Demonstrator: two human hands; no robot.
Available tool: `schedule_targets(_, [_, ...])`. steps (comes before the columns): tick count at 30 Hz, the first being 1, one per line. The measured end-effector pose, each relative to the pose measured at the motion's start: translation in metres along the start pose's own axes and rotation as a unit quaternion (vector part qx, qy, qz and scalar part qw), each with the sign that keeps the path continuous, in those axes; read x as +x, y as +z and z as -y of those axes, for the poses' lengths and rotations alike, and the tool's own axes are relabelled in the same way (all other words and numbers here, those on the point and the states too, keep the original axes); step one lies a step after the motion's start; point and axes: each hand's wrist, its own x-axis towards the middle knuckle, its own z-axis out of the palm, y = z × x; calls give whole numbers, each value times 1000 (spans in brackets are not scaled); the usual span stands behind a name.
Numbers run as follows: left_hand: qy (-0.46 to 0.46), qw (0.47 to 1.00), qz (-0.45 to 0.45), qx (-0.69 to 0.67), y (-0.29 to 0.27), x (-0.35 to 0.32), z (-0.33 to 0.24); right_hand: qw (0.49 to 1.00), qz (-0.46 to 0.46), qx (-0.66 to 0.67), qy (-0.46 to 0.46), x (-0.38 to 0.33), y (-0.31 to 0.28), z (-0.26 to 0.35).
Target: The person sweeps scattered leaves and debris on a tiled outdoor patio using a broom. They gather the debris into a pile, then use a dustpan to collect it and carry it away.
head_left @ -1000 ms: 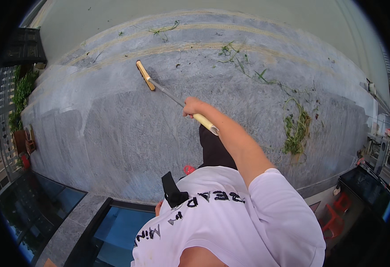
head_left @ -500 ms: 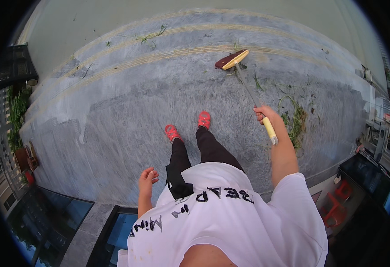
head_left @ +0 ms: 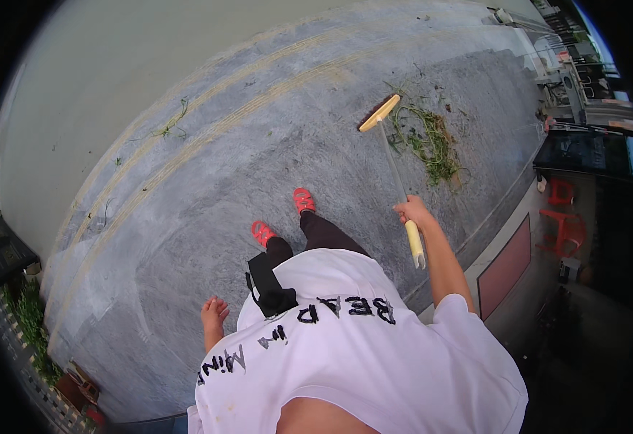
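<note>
My right hand (head_left: 414, 211) is closed round the grey shaft of a broom (head_left: 393, 160), just above its pale yellow grip. The broom head, pale yellow with dark red bristles, is out ahead of me at the left edge of a heap of green weeds (head_left: 435, 148). Low beside my left hip, my left hand (head_left: 215, 312) hangs with nothing in it, its fingers loosely bent and slightly apart. A smaller tuft of weeds (head_left: 172, 124) lies far left on the yellow stripes.
Grey concrete ground (head_left: 208, 217) surrounds my red shoes (head_left: 303, 200). Red plastic chairs (head_left: 566, 231) and a pink panel (head_left: 504, 267) stand to the right. On the left are a green hedge (head_left: 27, 311) and a brown chair (head_left: 78, 387).
My view and body have turned right. The broom head has come off the yellow stripes to the edge of the weed heap, still in my right hand.
</note>
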Motion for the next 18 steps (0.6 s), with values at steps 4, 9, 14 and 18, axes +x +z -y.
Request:
schedule_targets(4, [11, 1000, 9, 27, -11, 26, -18, 987, 139, -69, -30, -61, 69, -5])
schedule_targets(9, [-1, 997, 40, 64, -3, 18, -25, 918, 312, -210, -124, -41, 177, 9])
schedule_targets(14, [3, 990, 50, 136, 20, -19, -28, 865, 395, -279, -133, -8, 289, 38])
schedule_targets(18, [7, 991, 0, 133, 30, -38, -18, 882, 371, -275, -92, 26, 285, 45])
